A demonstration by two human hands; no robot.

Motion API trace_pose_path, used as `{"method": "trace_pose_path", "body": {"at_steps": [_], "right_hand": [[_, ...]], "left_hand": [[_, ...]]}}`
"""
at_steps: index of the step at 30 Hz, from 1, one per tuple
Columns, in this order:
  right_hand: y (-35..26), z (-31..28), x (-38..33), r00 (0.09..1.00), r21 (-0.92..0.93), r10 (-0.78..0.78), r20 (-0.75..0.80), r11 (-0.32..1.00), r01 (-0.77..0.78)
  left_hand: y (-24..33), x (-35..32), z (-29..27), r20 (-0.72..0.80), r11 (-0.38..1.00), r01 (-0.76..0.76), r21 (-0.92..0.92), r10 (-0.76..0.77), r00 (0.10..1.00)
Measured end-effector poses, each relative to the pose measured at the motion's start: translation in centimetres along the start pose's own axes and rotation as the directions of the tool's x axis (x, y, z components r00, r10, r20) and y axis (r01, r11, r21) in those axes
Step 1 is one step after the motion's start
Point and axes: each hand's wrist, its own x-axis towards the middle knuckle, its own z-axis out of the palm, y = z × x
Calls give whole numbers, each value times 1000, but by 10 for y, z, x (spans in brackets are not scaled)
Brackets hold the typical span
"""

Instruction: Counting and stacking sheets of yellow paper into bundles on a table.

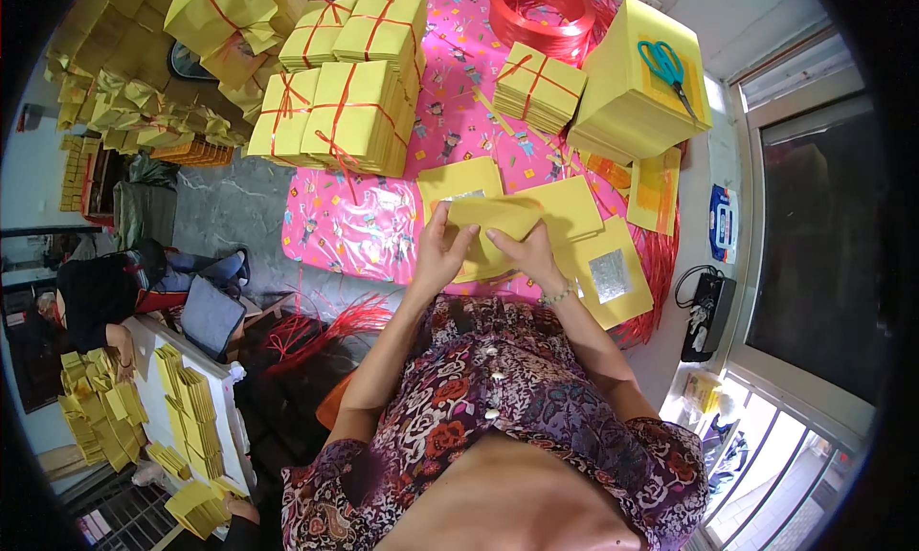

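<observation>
Both my hands pinch a yellow paper sheet [493, 212], thumbs toward me, over the near edge of the table. My left hand [442, 251] grips its left side and my right hand [526, 253] its right side. The sheet looks bowed between them. Beneath and around it lie more yellow sheets [463, 177], some overlapping. On the right one rests a silver foil square [608, 274]; a bit of silver also shows behind the held sheet. A beaded bracelet circles my right wrist.
Bundles of yellow paper tied with red ribbon [354, 111] stand at left on the pink patterned table cover [450, 82]. A smaller bundle [541, 84], a tall paper stack [632, 82] with green-handled scissors [667, 67], and a red ribbon coil [541, 20] are beyond. Other people work at left.
</observation>
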Motion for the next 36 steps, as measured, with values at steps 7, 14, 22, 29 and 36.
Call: {"method": "trace_pose_path", "body": {"at_steps": [7,14,22,29,36], "right_hand": [[52,-7,8,997,-163,-48,65,985,58],[80,-12,5,995,-223,38,97,975,-15],[69,-15,7,987,-228,61,149,973,-26],[61,-14,5,987,-264,43,153,965,-1],[64,-24,6,973,-285,62,221,959,4]], "left_hand": [[-75,3,-15,26,998,27,56,-29,999],[-108,0,-19,121,999,33,9,-34,992],[-99,2,-18,149,995,-28,91,14,989],[-93,1,-23,145,989,-58,138,38,989],[-107,0,-22,169,984,-97,146,72,983]]}}
